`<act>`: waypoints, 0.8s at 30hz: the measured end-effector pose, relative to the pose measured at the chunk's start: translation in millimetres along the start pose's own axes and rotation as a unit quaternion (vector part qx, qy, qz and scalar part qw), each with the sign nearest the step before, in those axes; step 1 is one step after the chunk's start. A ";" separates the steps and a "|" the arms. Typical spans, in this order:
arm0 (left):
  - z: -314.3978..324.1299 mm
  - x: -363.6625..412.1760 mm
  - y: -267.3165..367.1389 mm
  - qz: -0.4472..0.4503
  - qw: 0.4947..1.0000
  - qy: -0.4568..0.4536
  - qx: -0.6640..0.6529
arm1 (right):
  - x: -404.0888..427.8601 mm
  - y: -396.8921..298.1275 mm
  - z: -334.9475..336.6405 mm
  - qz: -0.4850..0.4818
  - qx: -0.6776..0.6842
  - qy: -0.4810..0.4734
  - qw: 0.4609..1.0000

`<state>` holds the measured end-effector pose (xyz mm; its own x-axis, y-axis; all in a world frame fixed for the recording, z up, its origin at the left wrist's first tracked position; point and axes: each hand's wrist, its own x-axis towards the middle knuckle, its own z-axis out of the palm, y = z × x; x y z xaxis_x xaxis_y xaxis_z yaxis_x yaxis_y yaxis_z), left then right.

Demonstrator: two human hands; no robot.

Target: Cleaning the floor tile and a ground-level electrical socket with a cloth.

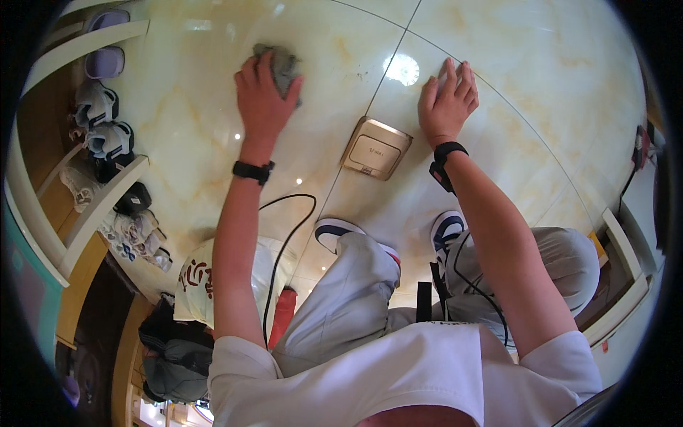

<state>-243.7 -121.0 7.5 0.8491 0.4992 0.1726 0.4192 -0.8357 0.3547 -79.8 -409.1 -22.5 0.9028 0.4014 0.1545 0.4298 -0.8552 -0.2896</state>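
Note:
A crumpled grey cloth [286, 68] lies on the glossy cream tiled floor [176, 133], gripped under my left hand [264, 99]. The fingers curl over its left side and the thumb reaches down along its lower right. My right hand [450, 101] rests against the floor with its fingers forward and slightly apart, holding nothing. Between the two hands, closer to the right one, a square brass floor socket cover [376, 148] is set along a tile joint. A few dark specks [360, 74] show on the tile above it.
Several pairs of shoes [109, 141] line the left side beside a white-framed rack [104, 213]. A white plastic bag [195, 288] and a dark backpack [179, 357] sit at lower left. A black cable [277, 251] loops near my left arm. White furniture legs [621, 243] stand at right.

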 end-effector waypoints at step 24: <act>6.8 14.9 46.1 -0.010 0.993 0.034 -0.114 | -6.1 3.0 9.5 -0.006 0.012 0.013 1.000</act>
<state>-209.6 -153.6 20.2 0.8141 0.5367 0.2217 0.3467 -0.7555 0.5559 -83.9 -411.0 -33.3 0.8966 0.4036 0.1823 0.4420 -0.8417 -0.3100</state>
